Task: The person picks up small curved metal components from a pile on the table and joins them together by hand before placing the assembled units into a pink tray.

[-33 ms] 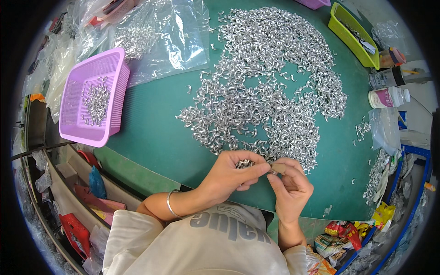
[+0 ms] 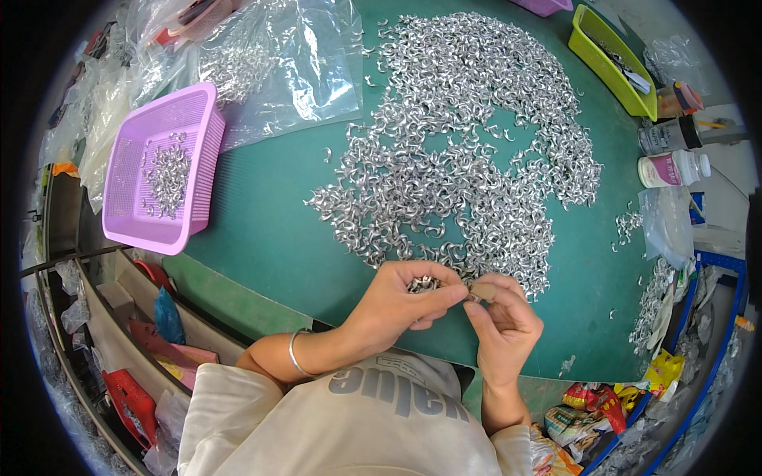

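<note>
My left hand (image 2: 405,297) is closed around several small curved silver metal pieces (image 2: 424,283), which show inside the curl of its fingers. Its thumb and forefinger meet my right hand (image 2: 506,317), just in front of the pile. Between the right thumb and fingers is a small flat brownish piece (image 2: 482,291); its kind is not plain. A metal piece seems to sit at its edge, mostly hidden by the fingertips. Just beyond both hands, a broad heap of the same curved metal pieces (image 2: 468,87) spreads over the green table (image 2: 262,238).
At the left stands a purple basket (image 2: 205,170) with some metal pieces inside. Behind it lies a clear plastic bag (image 2: 317,71). A lime-green basket (image 2: 583,40), a dark-lidded jar (image 2: 667,136) and a white bottle (image 2: 667,169) line the right edge. More metal pieces (image 2: 652,305) lie below them.
</note>
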Tool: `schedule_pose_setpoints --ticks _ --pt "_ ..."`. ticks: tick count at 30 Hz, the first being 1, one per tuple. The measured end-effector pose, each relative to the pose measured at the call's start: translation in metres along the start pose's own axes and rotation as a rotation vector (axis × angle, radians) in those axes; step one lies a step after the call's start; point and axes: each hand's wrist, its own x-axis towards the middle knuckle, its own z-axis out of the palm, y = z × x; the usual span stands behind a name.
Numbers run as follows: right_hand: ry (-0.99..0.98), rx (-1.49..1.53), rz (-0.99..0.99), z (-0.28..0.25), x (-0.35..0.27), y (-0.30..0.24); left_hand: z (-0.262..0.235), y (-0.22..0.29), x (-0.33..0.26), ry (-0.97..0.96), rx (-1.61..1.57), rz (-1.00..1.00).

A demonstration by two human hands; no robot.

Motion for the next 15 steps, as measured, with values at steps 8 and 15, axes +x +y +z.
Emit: schedule_pose_setpoints --ticks 8,15 --pt "0.006 0.168 0.095 -0.0025 -0.0014 0.0002 0.0056 0.0043 -0.0052 0.041 0.24 0.166" --pt "0.007 0.045 0.021 -0.0008 -0.0021 0.0001 -0.0002 0.002 -0.0057 -0.014 0.162 0.057"
